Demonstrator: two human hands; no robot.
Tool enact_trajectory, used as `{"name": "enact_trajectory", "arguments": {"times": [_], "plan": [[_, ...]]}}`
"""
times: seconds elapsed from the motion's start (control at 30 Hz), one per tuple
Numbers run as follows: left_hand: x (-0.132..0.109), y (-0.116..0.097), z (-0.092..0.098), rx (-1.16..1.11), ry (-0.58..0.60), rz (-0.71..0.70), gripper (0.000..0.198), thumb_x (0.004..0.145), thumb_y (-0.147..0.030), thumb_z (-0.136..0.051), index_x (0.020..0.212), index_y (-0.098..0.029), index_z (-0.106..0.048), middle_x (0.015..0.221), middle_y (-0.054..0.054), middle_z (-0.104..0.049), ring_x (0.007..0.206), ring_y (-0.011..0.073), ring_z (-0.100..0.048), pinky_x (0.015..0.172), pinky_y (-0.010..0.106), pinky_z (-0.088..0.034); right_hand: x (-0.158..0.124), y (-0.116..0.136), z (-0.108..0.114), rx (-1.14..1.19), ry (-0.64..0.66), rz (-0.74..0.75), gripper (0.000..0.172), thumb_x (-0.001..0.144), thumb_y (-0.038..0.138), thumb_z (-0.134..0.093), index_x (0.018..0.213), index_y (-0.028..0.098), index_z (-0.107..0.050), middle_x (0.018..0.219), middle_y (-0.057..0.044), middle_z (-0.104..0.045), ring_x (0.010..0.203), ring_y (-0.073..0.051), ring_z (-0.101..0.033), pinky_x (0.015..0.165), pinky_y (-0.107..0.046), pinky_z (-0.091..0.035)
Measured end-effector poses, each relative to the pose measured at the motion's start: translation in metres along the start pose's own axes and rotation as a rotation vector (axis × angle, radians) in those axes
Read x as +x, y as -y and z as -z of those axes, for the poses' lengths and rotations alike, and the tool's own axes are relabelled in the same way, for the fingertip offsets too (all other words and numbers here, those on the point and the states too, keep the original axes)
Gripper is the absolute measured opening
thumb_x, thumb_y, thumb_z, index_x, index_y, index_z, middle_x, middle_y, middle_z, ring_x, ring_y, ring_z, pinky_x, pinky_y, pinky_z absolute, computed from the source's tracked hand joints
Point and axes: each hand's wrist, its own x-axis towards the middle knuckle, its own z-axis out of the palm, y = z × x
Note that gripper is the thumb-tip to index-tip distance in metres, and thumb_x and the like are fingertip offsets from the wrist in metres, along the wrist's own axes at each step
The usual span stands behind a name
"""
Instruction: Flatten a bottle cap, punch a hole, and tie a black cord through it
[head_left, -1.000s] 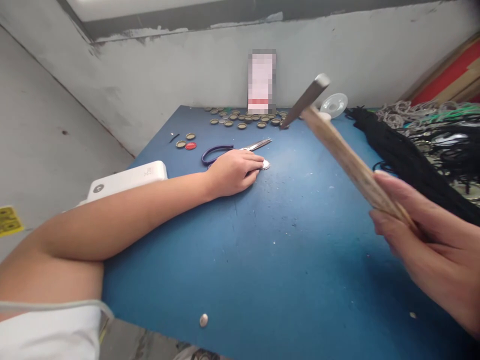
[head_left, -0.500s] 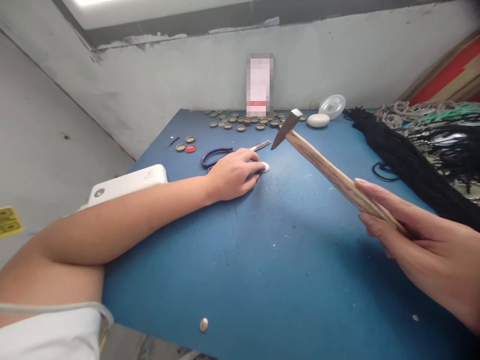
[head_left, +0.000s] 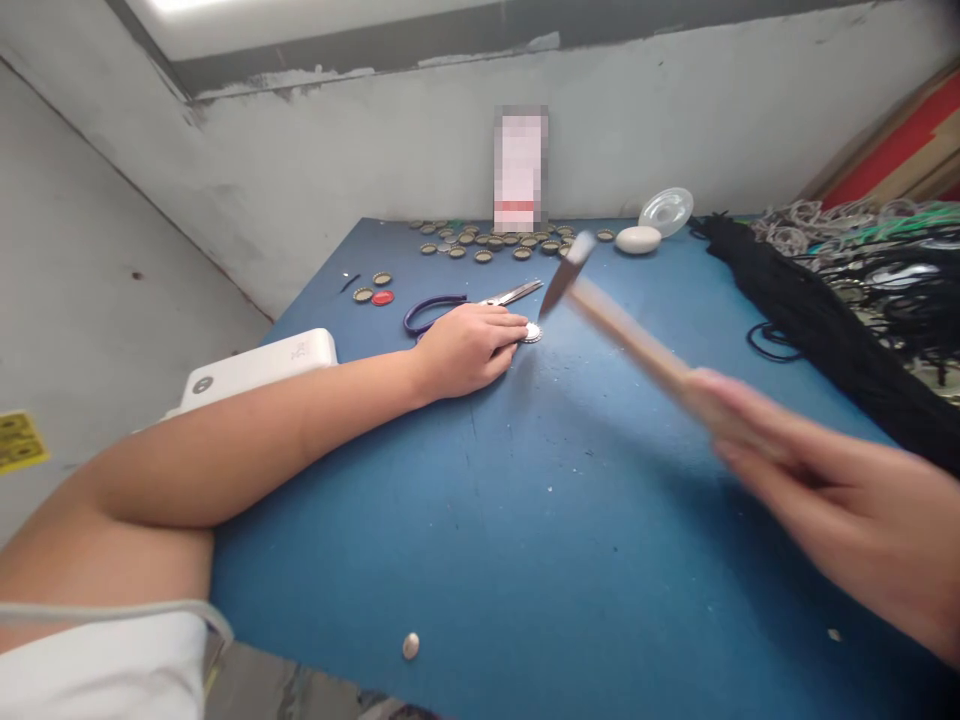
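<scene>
A white bottle cap (head_left: pixel 532 332) lies on the blue tabletop, its fluted rim showing. My left hand (head_left: pixel 474 350) rests on the table with its fingertips closed on the cap's left edge. Wrapped around the wooden handle of a hammer (head_left: pixel 630 345) is my right hand (head_left: pixel 810 490), blurred by motion. The hammer's pointed end hangs just above and right of the cap, seemingly not touching it. Behind my left hand lies a pair of scissors (head_left: pixel 435 312) with dark blue handles, partly covered by the hand.
Several bottle caps (head_left: pixel 484 257) lie scattered along the back edge. A red cap (head_left: pixel 382 298) sits at left, near a white power bank (head_left: pixel 262 368). Black cords (head_left: pixel 817 320) are heaped on the right. A white oval object (head_left: pixel 637 240) stands at the back. A small pebble-like piece (head_left: pixel 411 646) lies in front.
The hammer has swung down, bringing its head lower and closer to the cap. My left fingers have shifted slightly and more of the white cap shows.
</scene>
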Motion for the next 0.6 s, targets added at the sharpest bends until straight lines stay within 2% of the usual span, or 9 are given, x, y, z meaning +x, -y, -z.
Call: {"name": "enact_trajectory", "arguments": {"times": [0.1, 0.27, 0.4, 0.53, 0.6], "plan": [[0.000, 0.000, -0.001, 0.012, -0.001, -0.004, 0.029, 0.096, -0.014, -0.051, 0.108, -0.017, -0.077, 0.115, 0.010, -0.079, 0.107, 0.0230, -0.076, 0.097, 0.038, -0.062, 0.007, 0.005, 0.001, -0.008, 0.134, 0.015, 0.050, 0.090, 0.047, -0.051, 0.137, 0.039, -0.069, 0.120, 0.005, -0.079, 0.102, -0.029, -0.079, 0.075, -0.037, -0.068], [0.001, -0.004, 0.003, 0.022, 0.048, 0.032, 0.030, 0.097, -0.017, -0.050, 0.113, -0.014, -0.075, 0.117, 0.013, -0.077, 0.111, 0.0253, -0.073, 0.100, 0.042, -0.059, 0.012, -0.001, 0.011, -0.064, 0.099, 0.002, 0.052, 0.090, 0.050, -0.057, 0.141, 0.041, -0.065, 0.119, 0.005, -0.080, 0.093, -0.026, -0.081, 0.064, -0.032, -0.066], [0.000, -0.006, 0.005, 0.063, 0.056, 0.101, 0.031, 0.096, -0.020, -0.054, 0.121, -0.015, -0.072, 0.120, 0.014, -0.073, 0.116, 0.0270, -0.068, 0.102, 0.043, -0.057, 0.013, -0.005, 0.014, -0.065, 0.036, -0.019, 0.054, 0.089, 0.048, -0.062, 0.142, 0.042, -0.064, 0.117, 0.005, -0.081, 0.086, -0.025, -0.081, 0.069, -0.033, -0.066], [0.000, -0.004, 0.004, 0.011, 0.083, 0.016, 0.034, 0.095, -0.015, -0.050, 0.124, -0.016, -0.069, 0.132, 0.013, -0.070, 0.124, 0.0262, -0.066, 0.109, 0.044, -0.054, 0.013, 0.003, 0.010, 0.004, 0.068, -0.093, 0.054, 0.087, 0.049, -0.059, 0.138, 0.038, -0.069, 0.102, 0.004, -0.084, 0.077, -0.025, -0.080, 0.055, -0.032, -0.062], [0.001, -0.003, 0.004, 0.004, 0.115, 0.008, 0.034, 0.096, -0.015, -0.048, 0.123, -0.015, -0.069, 0.129, 0.014, -0.071, 0.121, 0.0270, -0.067, 0.107, 0.045, -0.055, 0.013, 0.009, 0.007, 0.042, 0.064, -0.115, 0.053, 0.086, 0.049, -0.057, 0.135, 0.036, -0.072, 0.097, 0.004, -0.084, 0.073, -0.025, -0.079, 0.055, -0.032, -0.061]]}}
